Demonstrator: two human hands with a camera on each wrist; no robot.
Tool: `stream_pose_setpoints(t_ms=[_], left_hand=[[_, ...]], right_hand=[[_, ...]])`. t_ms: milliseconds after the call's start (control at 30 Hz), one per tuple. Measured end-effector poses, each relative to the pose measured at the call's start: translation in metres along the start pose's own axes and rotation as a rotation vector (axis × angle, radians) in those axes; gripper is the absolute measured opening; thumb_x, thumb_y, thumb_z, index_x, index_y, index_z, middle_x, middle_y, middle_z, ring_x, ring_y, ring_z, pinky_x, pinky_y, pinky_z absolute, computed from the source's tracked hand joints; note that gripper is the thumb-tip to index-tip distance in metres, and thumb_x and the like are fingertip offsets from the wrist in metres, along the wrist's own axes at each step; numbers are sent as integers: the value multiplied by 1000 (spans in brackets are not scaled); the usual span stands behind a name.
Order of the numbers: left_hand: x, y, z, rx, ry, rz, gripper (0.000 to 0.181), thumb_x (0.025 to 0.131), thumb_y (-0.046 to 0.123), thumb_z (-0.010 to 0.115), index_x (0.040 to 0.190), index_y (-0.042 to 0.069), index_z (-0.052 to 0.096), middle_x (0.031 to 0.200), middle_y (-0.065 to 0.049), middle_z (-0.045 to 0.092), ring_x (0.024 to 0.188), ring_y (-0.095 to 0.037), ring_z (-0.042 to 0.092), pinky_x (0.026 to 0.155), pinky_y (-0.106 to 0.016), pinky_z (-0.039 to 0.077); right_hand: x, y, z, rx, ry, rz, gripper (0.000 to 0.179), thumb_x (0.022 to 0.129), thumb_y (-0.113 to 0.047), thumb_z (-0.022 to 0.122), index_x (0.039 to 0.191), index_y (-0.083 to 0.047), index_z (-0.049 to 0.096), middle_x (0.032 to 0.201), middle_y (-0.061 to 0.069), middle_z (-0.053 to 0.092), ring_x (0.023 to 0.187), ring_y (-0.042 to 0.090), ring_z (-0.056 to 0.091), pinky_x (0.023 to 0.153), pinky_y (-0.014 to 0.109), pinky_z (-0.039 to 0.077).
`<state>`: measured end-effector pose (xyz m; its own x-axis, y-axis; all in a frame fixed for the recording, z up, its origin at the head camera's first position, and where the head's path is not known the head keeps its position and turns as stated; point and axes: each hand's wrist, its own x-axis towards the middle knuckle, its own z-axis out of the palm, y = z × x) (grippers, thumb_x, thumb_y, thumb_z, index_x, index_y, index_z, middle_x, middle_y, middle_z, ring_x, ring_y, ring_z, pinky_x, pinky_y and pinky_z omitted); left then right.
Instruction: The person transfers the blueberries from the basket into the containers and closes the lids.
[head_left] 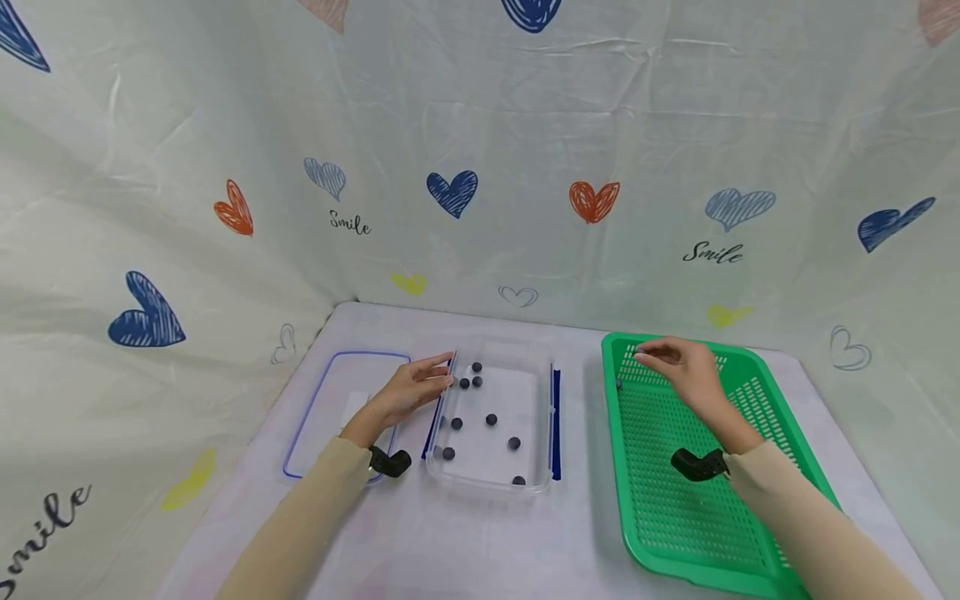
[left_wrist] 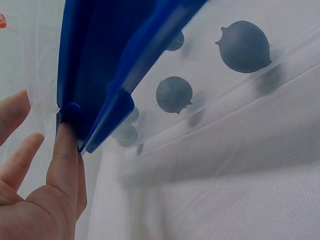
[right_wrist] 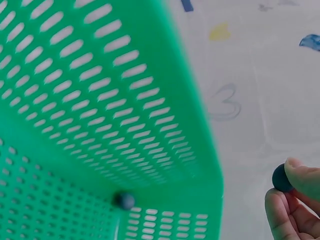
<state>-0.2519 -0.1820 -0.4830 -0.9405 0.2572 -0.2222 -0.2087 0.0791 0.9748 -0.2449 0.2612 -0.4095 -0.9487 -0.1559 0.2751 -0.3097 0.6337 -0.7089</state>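
Observation:
Between thumb and finger, my right hand [head_left: 692, 377] pinches a small dark ball [right_wrist: 282, 178], held above the far end of the green basket [head_left: 626, 508]. Another dark ball [right_wrist: 124, 200] lies in a corner of that basket. My left hand [head_left: 405, 393] is at the left side of a clear plastic box [head_left: 487, 490], its fingers extended and touching the side by the blue latch flap [left_wrist: 95, 65]. Inside the box several dark balls [head_left: 491, 419] are spread over the bottom. Seen closely in the left wrist view, some balls have small pointed nubs.
A clear lid with a blue rim [head_left: 300, 429] lies flat left of the box, partly behind the left forearm. The box's other blue flap [head_left: 556, 425] hangs out on its right side. A heart-printed sheet [head_left: 525, 125] rises behind the table [head_left: 390, 550].

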Motion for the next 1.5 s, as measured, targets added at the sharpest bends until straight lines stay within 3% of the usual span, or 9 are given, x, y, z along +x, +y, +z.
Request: stream_pose_setpoints(t_ms=[167, 433, 700, 933, 1200, 1500], left_hand=[[0, -1, 0, -2, 4, -3, 60, 97, 14, 68, 152, 15, 44, 152, -23, 38, 131, -31, 49, 111, -44, 39], [-2, -2, -1, -5, -3, 1, 60, 97, 14, 68, 152, 15, 44, 151, -22, 39, 130, -30, 50, 111, -43, 39], [-2, -3, -2, -1, -7, 8, 60, 97, 15, 68, 152, 15, 45, 151, -23, 39, 131, -30, 49, 111, -44, 39], [-2, -2, -3, -4, -8, 4, 60, 97, 14, 68, 152, 15, 44, 150, -22, 40, 129, -28, 51, 111, -43, 40], [0, -2, -3, -15, -6, 6, 60, 97, 13, 68, 152, 15, 45, 150, -23, 39, 127, -27, 53, 110, -41, 41], [2, -1, -1, -24, -11, 3, 59, 97, 13, 68, 152, 15, 45, 150, -23, 39, 127, -27, 52, 110, -42, 40]], right_hand=[[4, -11, 5, 45, -6, -19, 29, 97, -22, 69, 114, 1, 71, 108, 18, 71, 89, -11, 59, 78, 14, 51], [8, -22, 13, 105, -32, 16, 32, 97, -24, 69, 116, 1, 70, 112, 18, 69, 92, -6, 61, 80, 18, 53], [13, -30, 23, 173, -42, 45, 31, 96, -21, 70, 116, 2, 70, 113, 19, 69, 97, 9, 67, 82, 21, 55], [19, -41, 35, 267, -88, 103, 34, 94, -23, 72, 118, 2, 69, 116, 18, 68, 98, 8, 67, 91, 39, 56], [25, -54, 50, 370, -128, 138, 34, 91, -16, 75, 117, 5, 68, 113, 20, 68, 93, 8, 68, 88, 32, 57], [30, -60, 68, 372, -165, 145, 30, 89, -12, 77, 113, 5, 70, 109, 17, 70, 91, 14, 69, 86, 33, 58]])
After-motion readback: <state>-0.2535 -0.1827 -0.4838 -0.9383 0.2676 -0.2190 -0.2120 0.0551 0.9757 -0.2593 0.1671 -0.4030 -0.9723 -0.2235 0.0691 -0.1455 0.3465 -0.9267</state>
